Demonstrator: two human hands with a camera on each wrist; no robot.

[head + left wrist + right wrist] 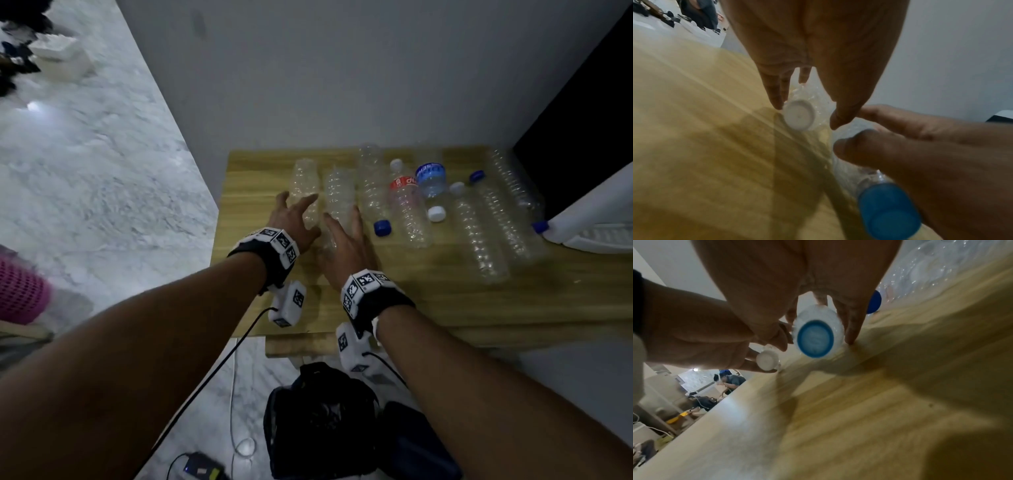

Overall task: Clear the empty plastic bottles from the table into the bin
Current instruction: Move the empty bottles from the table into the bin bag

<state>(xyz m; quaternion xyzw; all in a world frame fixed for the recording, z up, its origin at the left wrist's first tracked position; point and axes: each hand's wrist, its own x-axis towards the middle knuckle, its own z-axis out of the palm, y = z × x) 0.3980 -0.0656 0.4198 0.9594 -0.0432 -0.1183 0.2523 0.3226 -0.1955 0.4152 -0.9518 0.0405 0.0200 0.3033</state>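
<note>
Left hand (294,222) wraps the white-capped bottle (799,116), right hand (346,246) wraps the blue-capped bottle (816,337). Both bottles lie on their sides at the left end of the desk (445,301), caps toward the near edge. They're clear, ribbed and thin-walled.

Risk: light, slick plastic may squirt from a loose grip, or a lift may set the row of other bottles (409,212) rolling. The pink mesh basket (20,294) on the floor at left is probably the bin.

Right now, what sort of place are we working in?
Probably a plain indoor room: a wooden table against a bare grey wall, a marble-patterned floor, and empty bottles laid out.
</note>
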